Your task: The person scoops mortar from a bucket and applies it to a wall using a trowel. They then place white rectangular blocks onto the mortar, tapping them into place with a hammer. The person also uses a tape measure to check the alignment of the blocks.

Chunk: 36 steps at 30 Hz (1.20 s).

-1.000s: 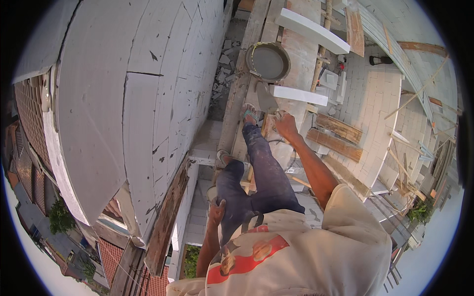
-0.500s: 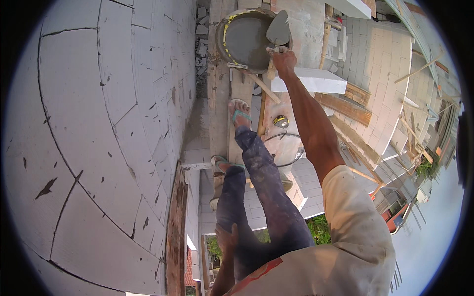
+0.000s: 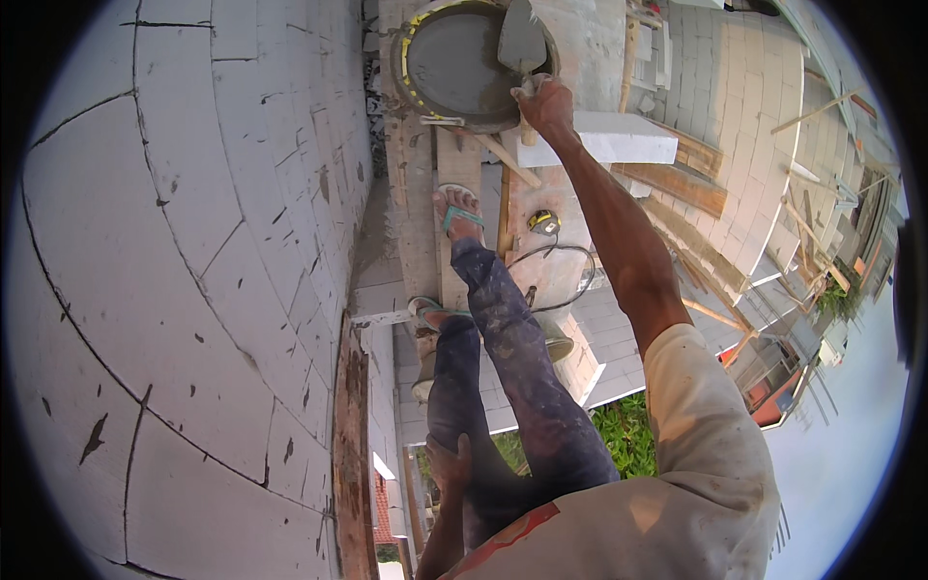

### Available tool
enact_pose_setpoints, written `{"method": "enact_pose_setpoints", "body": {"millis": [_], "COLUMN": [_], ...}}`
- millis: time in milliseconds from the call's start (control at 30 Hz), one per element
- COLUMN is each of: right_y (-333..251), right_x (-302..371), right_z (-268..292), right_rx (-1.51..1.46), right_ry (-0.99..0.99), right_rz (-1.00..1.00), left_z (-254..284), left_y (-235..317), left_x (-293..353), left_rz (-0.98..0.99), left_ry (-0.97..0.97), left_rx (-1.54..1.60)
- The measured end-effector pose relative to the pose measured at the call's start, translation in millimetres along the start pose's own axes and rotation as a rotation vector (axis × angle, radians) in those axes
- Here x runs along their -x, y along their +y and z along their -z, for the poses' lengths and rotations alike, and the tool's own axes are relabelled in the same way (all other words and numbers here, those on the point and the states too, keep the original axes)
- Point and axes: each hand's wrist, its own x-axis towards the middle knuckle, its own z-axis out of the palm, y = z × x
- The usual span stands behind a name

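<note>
My right hand (image 3: 544, 101) is stretched far forward and is closed on the handle of a trowel (image 3: 522, 41). The trowel's blade lies over the rim of a round bucket (image 3: 416, 39) filled with grey mortar. My left hand (image 3: 448, 464) rests flat on my left thigh, fingers apart, with nothing in it. I stand on narrow wooden scaffold planks (image 3: 462, 155) in sandals, high above the ground.
A tall wall of white blocks (image 3: 193, 242) fills the left side. A loose white block (image 3: 619, 140) lies right of the bucket. A yellow tape measure (image 3: 544, 222) and a cable lie on a board. Lower walls, timber and grass show far below.
My right hand has reached further forward with the trowel, from beside the planks up to the bucket rim. The view has swung closer to the bucket. My left hand stays on my thigh.
</note>
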Motion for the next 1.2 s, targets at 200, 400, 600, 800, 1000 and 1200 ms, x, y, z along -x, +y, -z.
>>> {"method": "enact_pose_setpoints", "body": {"millis": [200,400,600,800,1000,1200], "right_y": [8,116,171,226,210,132], "right_x": [7,42,49,35,101,234], "right_z": [13,40,54,39,87,220], "right_rx": [-0.015,0.203,0.776,0.708,0.718,0.715], "right_ry": [0.085,-0.007,-0.23,-0.228,-0.262,-0.472], "right_rz": [0.088,0.254,0.211,0.396,0.28,0.312], "left_z": [4,-3,9,24,35,54], "left_y": [5,-8,9,5,-6,23], "left_x": [-3,-7,-8,-31,-29,-9], "left_rz": [0.017,0.026,-0.014,-0.078,-0.157,-0.413], "left_ry": [-0.003,-0.008,0.04,0.078,0.101,0.258], "left_rx": [-0.011,-0.046,-0.027,-0.001,0.066,0.133]}}
